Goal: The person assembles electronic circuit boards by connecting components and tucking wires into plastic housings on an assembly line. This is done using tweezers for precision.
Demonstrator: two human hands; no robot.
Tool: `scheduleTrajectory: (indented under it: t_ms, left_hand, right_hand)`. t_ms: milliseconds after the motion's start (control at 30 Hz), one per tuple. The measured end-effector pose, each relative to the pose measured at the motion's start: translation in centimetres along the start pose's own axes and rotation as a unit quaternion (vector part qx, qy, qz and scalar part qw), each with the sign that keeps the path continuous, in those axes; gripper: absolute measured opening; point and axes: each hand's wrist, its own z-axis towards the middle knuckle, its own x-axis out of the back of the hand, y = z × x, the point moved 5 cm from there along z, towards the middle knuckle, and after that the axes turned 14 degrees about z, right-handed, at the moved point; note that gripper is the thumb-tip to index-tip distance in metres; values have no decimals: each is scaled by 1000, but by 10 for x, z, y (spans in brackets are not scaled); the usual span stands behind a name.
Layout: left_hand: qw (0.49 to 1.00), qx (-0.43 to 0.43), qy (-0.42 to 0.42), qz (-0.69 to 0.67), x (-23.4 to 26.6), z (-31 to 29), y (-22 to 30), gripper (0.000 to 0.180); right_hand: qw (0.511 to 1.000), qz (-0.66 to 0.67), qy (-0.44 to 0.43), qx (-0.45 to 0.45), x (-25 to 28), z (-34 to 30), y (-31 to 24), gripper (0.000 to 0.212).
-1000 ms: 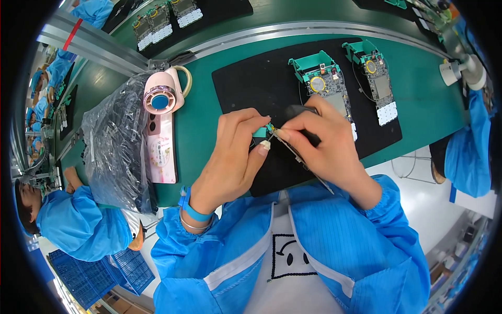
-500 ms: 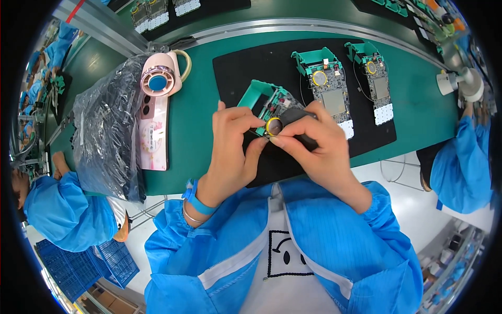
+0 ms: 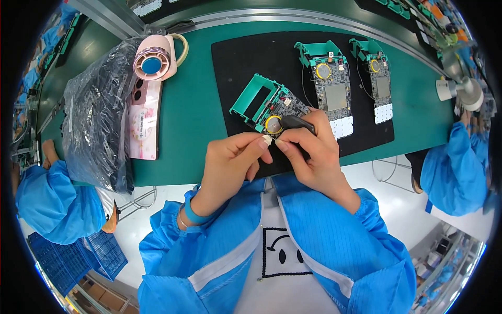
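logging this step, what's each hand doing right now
left hand: closed, fingertips pinched at the circuit board by its coin battery
right hand: closed, holding the circuit board

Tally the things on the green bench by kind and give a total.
Circuit boards in green frames: 3, one held, two lying on the black mat
Black mat: 1
Pink fan: 1
Pink card: 1
Plastic bag: 1
Total: 7
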Motion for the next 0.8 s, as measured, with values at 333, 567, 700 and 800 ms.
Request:
scheduleTrajectory:
  t_ms: [333,567,700,800]
  left_hand:
    - [998,22,-38,-45,2,8,-3,21]
    - [999,21,-12,-38,2,10,1,18]
    - [999,35,-28,-13,4,13,0,18]
    - [996,62,-39,-43,5,15,0,19]
  right_hand:
    - [1000,-2,-14,-17,1,1,1,13]
    - [998,0,56,10,1,2,3,15]
    - [999,-7,43,-16,1,2,2,13]
    - [998,-35,31,-32,-1,2,0,12]
